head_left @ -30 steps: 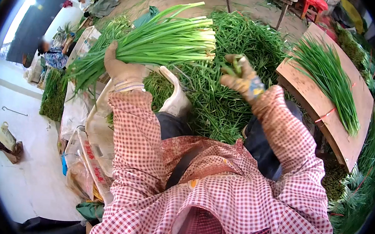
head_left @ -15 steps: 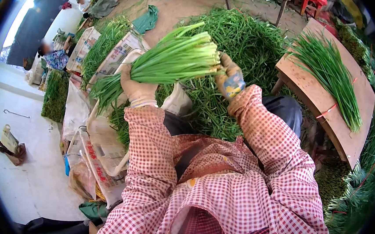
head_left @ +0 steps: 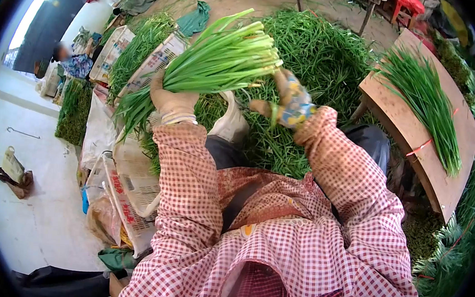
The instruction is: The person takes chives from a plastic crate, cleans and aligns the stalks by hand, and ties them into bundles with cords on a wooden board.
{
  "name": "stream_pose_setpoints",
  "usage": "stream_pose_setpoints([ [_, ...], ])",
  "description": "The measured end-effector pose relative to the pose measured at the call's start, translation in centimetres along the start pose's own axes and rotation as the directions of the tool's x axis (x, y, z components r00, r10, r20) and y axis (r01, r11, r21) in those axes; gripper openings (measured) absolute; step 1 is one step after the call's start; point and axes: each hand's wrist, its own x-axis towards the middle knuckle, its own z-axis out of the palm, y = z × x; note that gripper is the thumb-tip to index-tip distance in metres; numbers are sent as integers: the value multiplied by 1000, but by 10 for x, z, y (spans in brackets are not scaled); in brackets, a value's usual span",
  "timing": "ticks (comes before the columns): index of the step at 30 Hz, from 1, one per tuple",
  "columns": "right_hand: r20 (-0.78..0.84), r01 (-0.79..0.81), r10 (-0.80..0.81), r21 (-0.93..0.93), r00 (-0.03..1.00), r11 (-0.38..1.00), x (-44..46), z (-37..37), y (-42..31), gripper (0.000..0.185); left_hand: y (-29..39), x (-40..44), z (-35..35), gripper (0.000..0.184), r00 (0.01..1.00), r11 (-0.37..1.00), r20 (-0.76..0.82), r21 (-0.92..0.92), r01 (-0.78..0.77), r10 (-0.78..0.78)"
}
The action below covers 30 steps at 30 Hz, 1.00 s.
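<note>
My left hand [head_left: 173,100] is closed around the leafy middle of a thick bunch of garlic chives [head_left: 222,61]. The leaf tips hang down to the left, and the pale stem ends fan out to the upper right. My right hand [head_left: 291,101], in a patterned glove with bare-looking fingertips, is at the stem ends. Its thumb and fingers are spread apart, with the fingertips close to the stems; whether they touch is unclear. A greenish strip shows near the thumb. Below and beyond the hands lies a large heap of loose chives [head_left: 317,60].
To the right, a curved wooden board [head_left: 386,99] carries a chive bunch [head_left: 425,107] and a red tie [head_left: 419,147]. White plastic crates [head_left: 134,182] stand at left, one with chives. Tied bundles [head_left: 458,244] line the far right. Other people [head_left: 76,64] sit at upper left.
My right hand has opened, its thumb now apart from the fingers and lower than the stem ends. The bunch stays in my left hand, slightly raised. The whole view has shifted a little.
</note>
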Motion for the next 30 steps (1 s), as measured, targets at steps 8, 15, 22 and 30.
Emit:
stream_pose_setpoints([
  [8,331,-190,120,189,936,963,-12,26,7,26,3,0,-36,42,990,991,102,82,-105,96],
  [15,358,-155,386,-530,850,834,-36,-45,65,30,28,17,-97,38,830,983,536,-170,-76,157],
  [22,305,-269,37,768,952,582,2,-56,42,21,5,-16,-83,40,690,897,693,-418,147,210],
  [30,302,-212,-107,842,947,496,-13,-47,8,35,14,-3,-100,32,861,971,485,-237,-38,152],
])
